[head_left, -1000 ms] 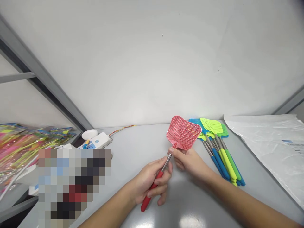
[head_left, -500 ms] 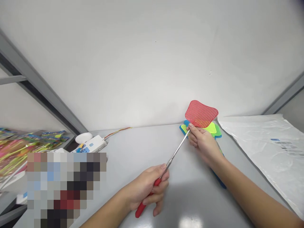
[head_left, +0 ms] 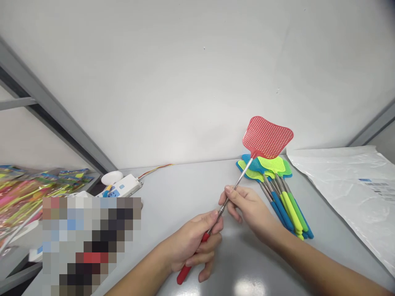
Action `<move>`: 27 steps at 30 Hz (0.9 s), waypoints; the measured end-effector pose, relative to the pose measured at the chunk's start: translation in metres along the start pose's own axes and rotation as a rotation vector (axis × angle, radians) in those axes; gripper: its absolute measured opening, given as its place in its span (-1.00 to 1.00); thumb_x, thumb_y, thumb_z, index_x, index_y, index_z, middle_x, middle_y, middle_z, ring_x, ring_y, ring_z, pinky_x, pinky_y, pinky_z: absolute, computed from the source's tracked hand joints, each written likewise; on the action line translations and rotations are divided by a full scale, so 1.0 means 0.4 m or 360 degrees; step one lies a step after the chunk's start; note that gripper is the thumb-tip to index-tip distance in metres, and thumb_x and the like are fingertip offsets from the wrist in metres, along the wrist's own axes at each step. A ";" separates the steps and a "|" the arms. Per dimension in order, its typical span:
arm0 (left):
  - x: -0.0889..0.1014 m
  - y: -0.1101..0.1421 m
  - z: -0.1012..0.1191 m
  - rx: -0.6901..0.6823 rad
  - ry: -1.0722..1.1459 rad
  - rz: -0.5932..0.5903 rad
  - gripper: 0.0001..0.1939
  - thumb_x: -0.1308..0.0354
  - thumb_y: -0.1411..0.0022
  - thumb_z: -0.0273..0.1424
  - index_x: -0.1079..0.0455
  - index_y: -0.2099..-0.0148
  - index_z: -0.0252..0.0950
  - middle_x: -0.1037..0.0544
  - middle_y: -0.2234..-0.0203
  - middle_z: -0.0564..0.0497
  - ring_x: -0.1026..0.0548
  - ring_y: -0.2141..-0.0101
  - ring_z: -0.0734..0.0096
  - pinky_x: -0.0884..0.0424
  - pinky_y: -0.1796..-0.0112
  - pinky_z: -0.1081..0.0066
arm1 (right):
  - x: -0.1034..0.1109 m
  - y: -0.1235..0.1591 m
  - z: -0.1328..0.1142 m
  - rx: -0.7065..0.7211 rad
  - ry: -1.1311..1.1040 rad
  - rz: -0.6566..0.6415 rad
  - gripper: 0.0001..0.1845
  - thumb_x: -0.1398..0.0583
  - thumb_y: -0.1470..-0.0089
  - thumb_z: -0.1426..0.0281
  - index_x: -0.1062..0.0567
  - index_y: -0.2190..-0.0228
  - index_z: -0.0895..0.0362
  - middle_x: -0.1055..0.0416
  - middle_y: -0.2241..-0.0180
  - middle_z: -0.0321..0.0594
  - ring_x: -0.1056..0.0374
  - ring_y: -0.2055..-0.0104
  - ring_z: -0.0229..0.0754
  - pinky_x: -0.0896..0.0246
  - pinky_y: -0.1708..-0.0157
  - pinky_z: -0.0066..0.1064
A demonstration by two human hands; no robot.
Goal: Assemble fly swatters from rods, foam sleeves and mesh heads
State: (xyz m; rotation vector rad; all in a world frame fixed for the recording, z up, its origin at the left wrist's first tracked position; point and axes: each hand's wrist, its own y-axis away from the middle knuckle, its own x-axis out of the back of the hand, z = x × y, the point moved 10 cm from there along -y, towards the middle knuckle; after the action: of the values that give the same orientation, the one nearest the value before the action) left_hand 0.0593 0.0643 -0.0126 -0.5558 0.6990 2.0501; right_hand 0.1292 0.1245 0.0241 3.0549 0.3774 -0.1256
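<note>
The red fly swatter (head_left: pixel 267 137) has a rounded-square plastic mesh head (head_left: pixel 268 137) on a thin steel shaft (head_left: pixel 237 188), slanting up and away, its red handle (head_left: pixel 184 274) gripped in the left hand (head_left: pixel 193 242), the shaft pinched by the right hand (head_left: pixel 249 207).

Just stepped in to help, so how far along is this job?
Done: the steel shaft of the red swatter is pulled out long. In hand: the left hand grips its red handle, and the right hand pinches the shaft. Left: the blue and green swatters lie piled on the table, their shafts short.
</note>
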 end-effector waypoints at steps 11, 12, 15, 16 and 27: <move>-0.013 -0.012 -0.051 0.0191 -0.0086 -0.0213 -0.60 0.16 -0.39 -0.09 -0.17 0.38 -0.26 -0.19 0.73 0.22 -0.04 0.83 0.66 -0.40 0.67 0.44 | 0.287 0.007 -0.123 0.0451 -0.0434 0.0760 -0.65 -0.20 -0.16 0.13 -0.42 0.51 0.11 0.09 0.73 -0.47 0.19 0.62 -0.34 0.16 0.63 -0.45; -0.008 -0.013 -0.051 0.0195 -0.0084 -0.0200 -0.60 0.17 -0.39 -0.11 -0.20 0.37 -0.26 -0.22 0.72 0.21 -0.05 0.83 0.65 -0.39 0.68 0.43 | 0.258 0.005 -0.107 0.0415 -0.0424 0.0725 -0.65 -0.20 -0.16 0.12 -0.42 0.50 0.11 0.08 0.73 -0.47 0.19 0.62 -0.35 0.16 0.62 -0.45; -0.006 -0.009 -0.040 0.0172 -0.0060 -0.0166 -0.58 0.24 -0.41 -0.09 -0.28 0.25 -0.27 -0.27 0.71 0.20 -0.06 0.85 0.64 -0.35 0.71 0.43 | 0.159 0.005 -0.068 0.0340 -0.0326 0.0548 -0.62 -0.15 -0.19 0.08 -0.41 0.47 0.11 0.01 0.73 -0.46 0.14 0.63 -0.36 0.20 0.60 -0.44; -0.010 -0.006 -0.033 0.0149 -0.0058 -0.0161 -0.58 0.25 -0.41 -0.09 -0.29 0.20 -0.26 -0.26 0.71 0.21 -0.06 0.85 0.64 -0.33 0.71 0.46 | 0.134 0.008 -0.059 0.0334 -0.0308 0.0501 -0.60 -0.12 -0.20 0.06 -0.40 0.47 0.10 -0.01 0.74 -0.46 0.13 0.63 -0.36 0.21 0.60 -0.44; -0.036 0.013 -0.025 0.0145 0.0015 -0.0313 -0.66 0.16 -0.41 -0.12 -0.17 0.30 -0.24 -0.14 0.76 0.28 -0.03 0.86 0.67 -0.27 0.76 0.57 | 0.151 0.045 -0.068 0.0484 -0.0318 0.0674 -0.43 0.03 -0.25 -0.03 -0.44 0.52 0.11 -0.05 0.75 -0.40 0.04 0.62 -0.32 0.17 0.58 -0.39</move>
State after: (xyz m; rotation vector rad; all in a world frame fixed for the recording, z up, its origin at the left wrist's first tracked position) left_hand 0.0636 0.0465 -0.0097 -0.5594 0.7106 1.8252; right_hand 0.1942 0.1235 0.0467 3.2852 -0.3313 -0.4997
